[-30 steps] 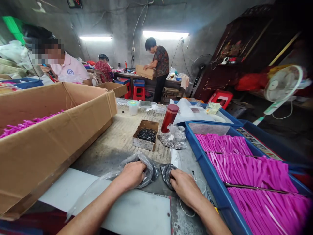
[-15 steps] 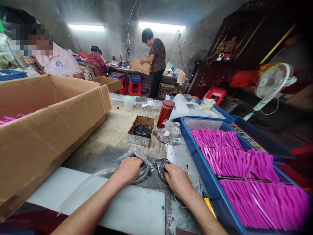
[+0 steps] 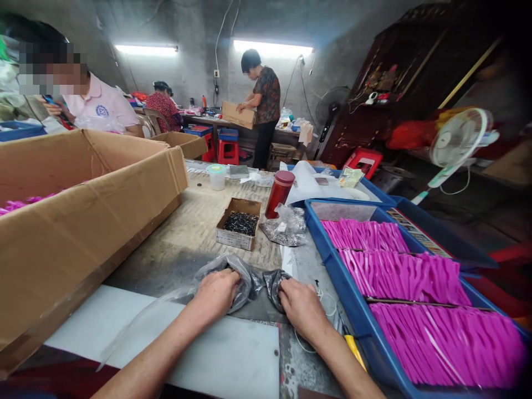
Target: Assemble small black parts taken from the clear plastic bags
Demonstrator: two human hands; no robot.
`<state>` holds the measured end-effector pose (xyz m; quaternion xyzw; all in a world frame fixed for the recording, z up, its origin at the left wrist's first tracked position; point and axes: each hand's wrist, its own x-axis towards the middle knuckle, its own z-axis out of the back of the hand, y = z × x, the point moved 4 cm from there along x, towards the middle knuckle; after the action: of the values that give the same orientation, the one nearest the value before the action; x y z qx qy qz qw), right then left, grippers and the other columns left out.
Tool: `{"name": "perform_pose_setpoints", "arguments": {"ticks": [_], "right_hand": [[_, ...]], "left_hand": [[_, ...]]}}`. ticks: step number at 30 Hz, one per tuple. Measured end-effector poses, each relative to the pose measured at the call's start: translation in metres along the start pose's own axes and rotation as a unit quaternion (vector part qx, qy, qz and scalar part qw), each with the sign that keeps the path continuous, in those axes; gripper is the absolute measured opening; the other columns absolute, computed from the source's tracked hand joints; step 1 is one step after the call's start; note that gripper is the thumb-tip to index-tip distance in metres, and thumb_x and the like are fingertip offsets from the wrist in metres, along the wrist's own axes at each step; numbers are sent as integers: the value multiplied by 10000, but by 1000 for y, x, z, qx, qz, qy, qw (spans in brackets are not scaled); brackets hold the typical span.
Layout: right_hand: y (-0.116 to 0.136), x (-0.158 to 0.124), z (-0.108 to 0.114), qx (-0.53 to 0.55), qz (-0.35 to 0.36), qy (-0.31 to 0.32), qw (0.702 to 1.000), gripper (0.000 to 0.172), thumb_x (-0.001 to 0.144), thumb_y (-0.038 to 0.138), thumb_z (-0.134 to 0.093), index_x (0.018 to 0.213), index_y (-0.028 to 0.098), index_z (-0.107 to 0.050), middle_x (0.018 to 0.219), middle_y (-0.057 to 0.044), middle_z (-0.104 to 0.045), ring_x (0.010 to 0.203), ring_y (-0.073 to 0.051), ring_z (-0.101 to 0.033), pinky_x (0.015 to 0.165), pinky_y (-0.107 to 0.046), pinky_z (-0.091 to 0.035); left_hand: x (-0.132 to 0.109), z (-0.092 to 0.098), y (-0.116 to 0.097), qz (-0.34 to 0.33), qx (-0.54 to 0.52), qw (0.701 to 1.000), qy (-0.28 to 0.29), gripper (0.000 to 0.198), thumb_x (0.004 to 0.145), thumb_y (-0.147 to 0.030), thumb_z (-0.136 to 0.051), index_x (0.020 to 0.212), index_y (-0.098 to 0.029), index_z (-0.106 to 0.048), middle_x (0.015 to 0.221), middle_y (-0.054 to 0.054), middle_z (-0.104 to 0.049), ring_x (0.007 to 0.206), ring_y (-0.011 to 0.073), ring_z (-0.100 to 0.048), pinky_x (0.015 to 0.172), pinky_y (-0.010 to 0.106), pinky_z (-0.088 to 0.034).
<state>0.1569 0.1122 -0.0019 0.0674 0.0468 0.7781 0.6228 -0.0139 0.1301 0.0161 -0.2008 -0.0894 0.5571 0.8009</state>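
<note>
My left hand [image 3: 219, 289] dips its curled fingers into the mouth of a crumpled clear plastic bag [image 3: 246, 288]. The fingertips are hidden inside, so what they pinch cannot be made out. Just to the right, my right hand [image 3: 302, 306] has its fingers curled into a smaller dark-looking plastic bag [image 3: 272, 285]; its fingertips are hidden as well. Both bags lie side by side on the worktable [image 3: 187, 230]. Beyond them stands a small cardboard box [image 3: 235, 239] of dark metal pieces. Beside it lies a clear bag of small silvery parts [image 3: 286, 228].
At right, a blue crate [image 3: 332, 260] holds rows of magenta strips [image 3: 407, 277]. A large carton [image 3: 95, 205] borders the left. A red flask [image 3: 280, 195], a lidded plastic cup [image 3: 216, 178], a yellow-handled tool [image 3: 353, 349] and a white board [image 3: 233, 349] are on the table. Several co-workers are beyond.
Both hands stay at their bags, with only slight finger movement visible. The whole view has shifted a little. The co-worker at left has turned slightly.
</note>
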Motion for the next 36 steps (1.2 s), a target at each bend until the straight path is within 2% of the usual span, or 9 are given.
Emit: {"name": "perform_pose_setpoints", "arguments": {"ticks": [3,8,14,18,25,36], "right_hand": [[-1,-3,2,21,-1,-11,1000,191,764,129,-405,670,194,-558,705,-22,-619,698,-170,-562,594,-262,-292],[-4,-8,1,58,-8,-38,998,183,761,133,-400,695,193,-560,714,-17,-616,706,-159,-557,614,-256,-304],[-7,-14,3,90,-15,-67,994,164,755,158,-407,695,190,-557,696,-12,-608,683,-156,-552,601,-251,-314],[-7,-18,7,131,-20,-80,988,185,762,155,-385,677,189,-547,668,-12,-590,668,-157,-544,596,-247,-330],[-8,-21,8,189,-19,-107,976,183,752,170,-386,642,192,-531,627,-7,-565,650,-156,-539,581,-241,-356],[-10,-26,9,222,-32,-113,968,178,755,191,-384,639,195,-519,629,-14,-568,649,-165,-544,573,-246,-371]], "left_hand": [[-4,4,-1,-16,20,999,-21,202,726,-141,-401,628,-184,-572,701,19,-566,644,145,-539,568,215,-362],[-9,2,4,-23,29,998,-54,212,735,-139,-399,626,-189,-573,642,2,-541,611,123,-517,558,200,-347],[-12,4,5,-12,-14,996,-92,225,741,-132,-393,661,-188,-595,657,3,-559,630,125,-526,571,203,-362],[-14,2,8,-8,-23,996,-91,220,750,-135,-384,734,-190,-596,677,11,-583,647,140,-539,590,221,-376],[-13,0,10,-18,-31,996,-87,197,758,-150,-401,752,-193,-593,677,8,-601,653,144,-551,590,216,-384],[-19,3,11,-45,-70,990,-112,248,793,-151,-354,860,-177,-591,780,32,-635,716,143,-573,654,220,-425]]}}
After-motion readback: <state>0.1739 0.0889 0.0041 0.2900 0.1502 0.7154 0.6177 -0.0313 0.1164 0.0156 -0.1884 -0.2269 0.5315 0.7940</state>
